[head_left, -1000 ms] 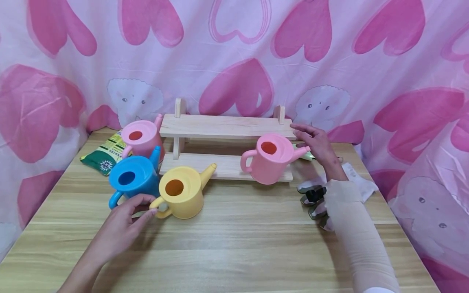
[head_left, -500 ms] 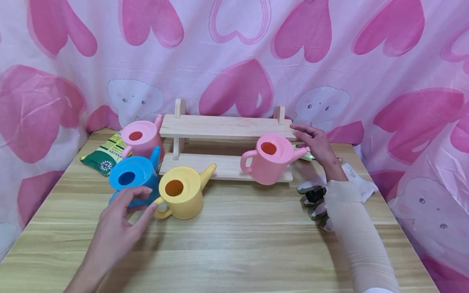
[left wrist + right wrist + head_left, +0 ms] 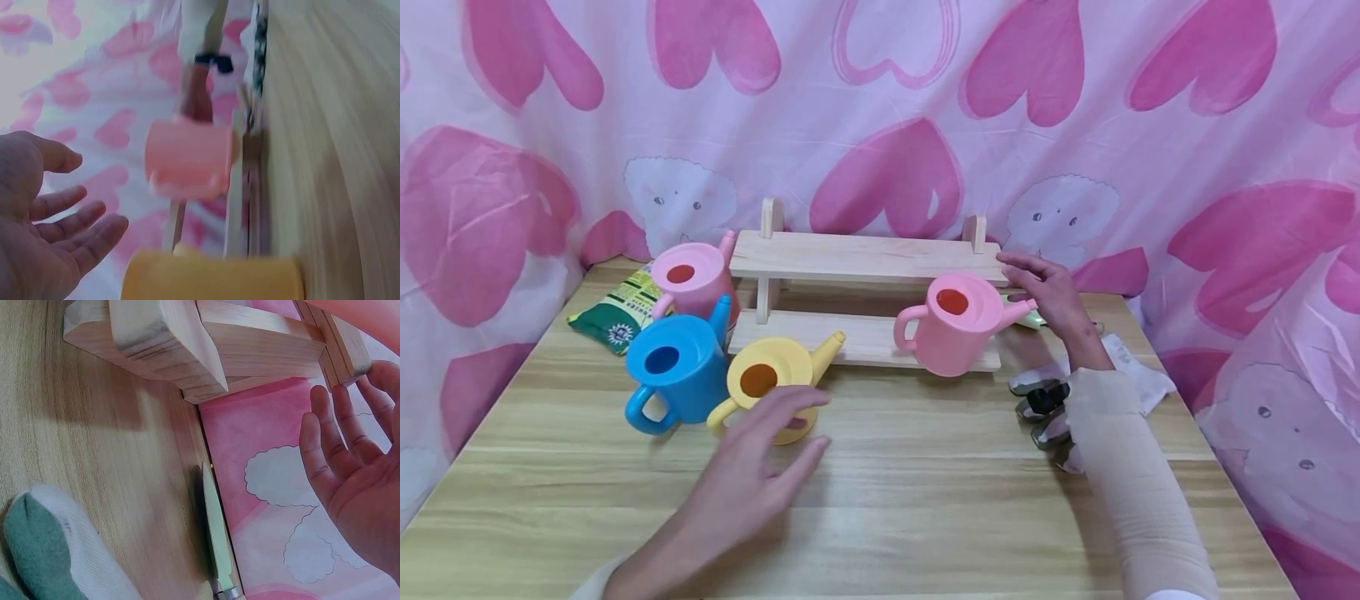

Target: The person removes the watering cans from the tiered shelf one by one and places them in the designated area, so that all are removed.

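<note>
My left hand (image 3: 748, 462) hovers in front of the yellow watering can (image 3: 778, 358), fingers spread and holding nothing. It hides part of that can's front. In the left wrist view its palm and loose fingers show apart from the cans. The blue watering can (image 3: 688, 375) stands just left of the yellow one, a pink watering can (image 3: 696, 279) behind it. Another pink watering can (image 3: 958, 333) stands at the right of the two-tier wooden shelf (image 3: 865, 257). My right hand (image 3: 1052, 300) touches the right end of the upper board with its fingertips, other fingers fairly straight (image 3: 331, 437).
A green and yellow packet (image 3: 617, 312) lies at the back left. Right of the shelf is a pale green tool with a narrow blade (image 3: 215, 531). White gloves with dark green fingertips (image 3: 1123, 367) lie by my right forearm. A heart-patterned curtain (image 3: 880, 100) hangs behind the table.
My left hand has let go of the yellow watering can's handle and moved right, across that can's front. The blue can's handle is now uncovered. My right hand stays at the shelf.
</note>
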Motion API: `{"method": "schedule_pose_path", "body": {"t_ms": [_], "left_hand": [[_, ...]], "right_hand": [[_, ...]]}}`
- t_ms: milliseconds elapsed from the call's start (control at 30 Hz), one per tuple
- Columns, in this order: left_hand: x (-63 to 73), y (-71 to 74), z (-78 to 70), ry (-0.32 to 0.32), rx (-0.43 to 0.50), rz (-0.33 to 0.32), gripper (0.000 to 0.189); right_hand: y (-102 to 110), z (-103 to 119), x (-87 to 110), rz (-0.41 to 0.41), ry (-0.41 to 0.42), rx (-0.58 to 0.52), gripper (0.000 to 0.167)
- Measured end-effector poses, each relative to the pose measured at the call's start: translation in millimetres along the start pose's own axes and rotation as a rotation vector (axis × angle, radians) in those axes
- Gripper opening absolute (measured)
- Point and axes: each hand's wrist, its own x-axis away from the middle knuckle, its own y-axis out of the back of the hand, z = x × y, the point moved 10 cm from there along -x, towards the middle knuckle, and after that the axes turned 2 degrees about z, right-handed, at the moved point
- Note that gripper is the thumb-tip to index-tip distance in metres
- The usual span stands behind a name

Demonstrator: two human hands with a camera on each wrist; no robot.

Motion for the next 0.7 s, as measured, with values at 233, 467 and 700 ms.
{"method": "schedule_pose_path", "body": {"t_ms": [233,467,700], "left_hand": [[-27.6,-32.8,-23.8,-0.157,-0.029,0.012,0.048],[-55.6,-54.6,-30.9,-0.197,0.06,0.001,0.059],[-79.3,-67.2,-27.9,-0.176,0.16,-0.032,0.065]], "right_hand": [[-2,2,-0.5,0.003,0.004,0.0,0.051],[-1,2,-1.3,0.001,0.021,-0.004,0.05],[2,1,-0.3,-0.003,0.032,0.01,0.05]]}}
